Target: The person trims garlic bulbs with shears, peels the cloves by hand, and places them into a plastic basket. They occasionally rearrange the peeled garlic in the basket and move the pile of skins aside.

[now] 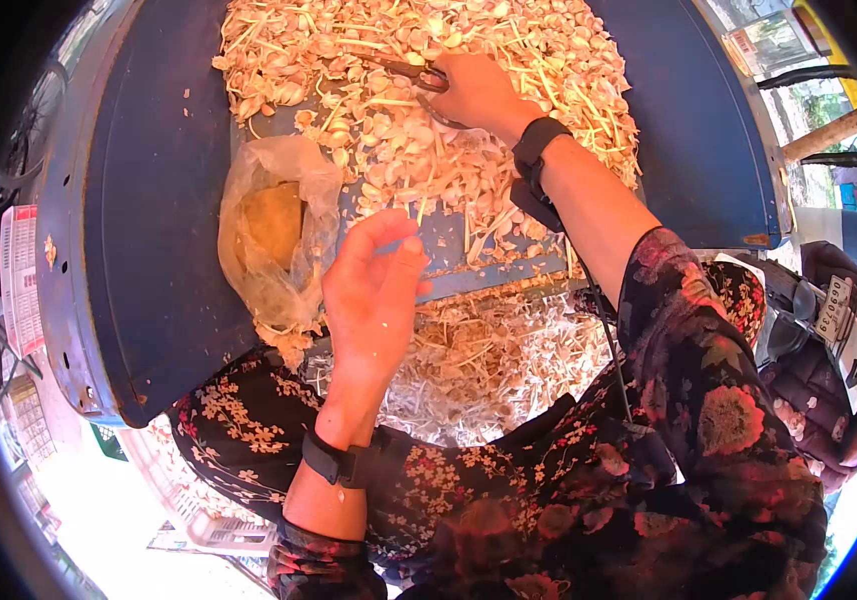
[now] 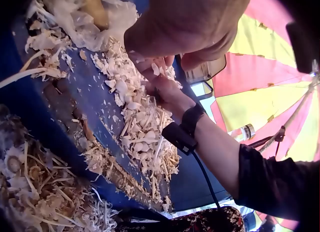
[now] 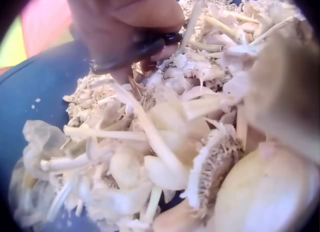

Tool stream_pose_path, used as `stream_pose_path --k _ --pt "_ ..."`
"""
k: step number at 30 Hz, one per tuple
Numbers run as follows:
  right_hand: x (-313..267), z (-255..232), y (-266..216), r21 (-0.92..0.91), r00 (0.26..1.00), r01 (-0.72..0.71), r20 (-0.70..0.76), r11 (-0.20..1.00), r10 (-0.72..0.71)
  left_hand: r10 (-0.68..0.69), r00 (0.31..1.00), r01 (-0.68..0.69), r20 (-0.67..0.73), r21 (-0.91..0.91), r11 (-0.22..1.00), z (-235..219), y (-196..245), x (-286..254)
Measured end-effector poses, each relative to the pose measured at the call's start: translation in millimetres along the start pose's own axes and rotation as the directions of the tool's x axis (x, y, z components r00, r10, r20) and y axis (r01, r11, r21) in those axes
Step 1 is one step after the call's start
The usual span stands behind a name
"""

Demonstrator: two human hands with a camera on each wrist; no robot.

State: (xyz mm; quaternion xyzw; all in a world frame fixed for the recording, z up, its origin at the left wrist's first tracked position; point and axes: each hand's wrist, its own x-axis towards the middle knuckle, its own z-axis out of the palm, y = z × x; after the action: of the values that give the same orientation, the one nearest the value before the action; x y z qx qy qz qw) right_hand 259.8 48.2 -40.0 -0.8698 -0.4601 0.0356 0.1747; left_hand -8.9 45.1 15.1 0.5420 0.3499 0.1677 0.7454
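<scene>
My right hand (image 1: pixel 484 95) grips a pair of scissors (image 1: pixel 404 69), its blades pointing left over a heap of garlic (image 1: pixel 394 150) with cloves, stalks and skins. In the right wrist view the dark scissor handle (image 3: pixel 132 54) loops around the fingers, while a large garlic bulb (image 3: pixel 265 192) fills the near corner. My left hand (image 1: pixel 374 300) hovers over the near edge of the blue table (image 1: pixel 149 200), fingers loosely bent and thumb up. No object shows between those fingers. Seen from the left wrist, the right hand (image 2: pixel 172 96) is just beyond.
Left of the heap sits a clear plastic bag (image 1: pixel 239 200) with a yellowish block inside. Below the table's near edge, trimmed stalks and skins (image 1: pixel 489 360) lie on clear plastic by the lap. A pink crate (image 1: pixel 21 270) stands at far left. A black cable (image 1: pixel 599 300) hangs from the right wrist.
</scene>
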Motion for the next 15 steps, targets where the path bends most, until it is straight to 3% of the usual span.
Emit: stream_pose_path --k 2,5,6,8,11,12,15 --pt "2.7 2.1 -5.4 -0.058 0.999 0.039 0.031 0.998 -0.038 -0.032 0.999 0.032 0.006 0.011 0.999 -1.1 3.1 5.0" --pt "-9.1 -10.3 -3.5 0.120 0.991 0.134 -0.022 0.984 -0.133 -0.047 0.999 0.047 -0.003 -0.004 0.999 -0.5 3.9 8.4" --pt "-18.5 -19.6 -9.4 0.262 0.992 0.127 -0.030 0.957 -0.124 -0.080 0.997 0.080 -0.007 -0.058 0.995 -0.6 3.2 8.4" --pt "-45.5 -48.1 -32.0 0.352 0.969 0.221 0.025 0.910 -0.246 -0.145 0.989 0.143 0.000 -0.162 0.976 0.4 2.6 8.0" --pt "-87.5 -79.3 -60.3 0.467 0.877 0.401 0.054 0.788 -0.478 -0.201 0.978 0.208 0.056 -0.359 0.910 0.0 -0.7 9.4" --pt "-96.1 -80.0 -66.1 0.534 0.851 0.399 0.088 0.746 -0.518 -0.181 0.980 0.199 0.084 -0.399 0.895 0.2 -6.4 10.1" --pt "-109.9 -64.5 -68.0 0.503 0.753 0.573 -0.013 0.646 -0.658 -0.117 0.985 0.163 0.127 -0.467 0.869 -3.1 -27.1 14.3"
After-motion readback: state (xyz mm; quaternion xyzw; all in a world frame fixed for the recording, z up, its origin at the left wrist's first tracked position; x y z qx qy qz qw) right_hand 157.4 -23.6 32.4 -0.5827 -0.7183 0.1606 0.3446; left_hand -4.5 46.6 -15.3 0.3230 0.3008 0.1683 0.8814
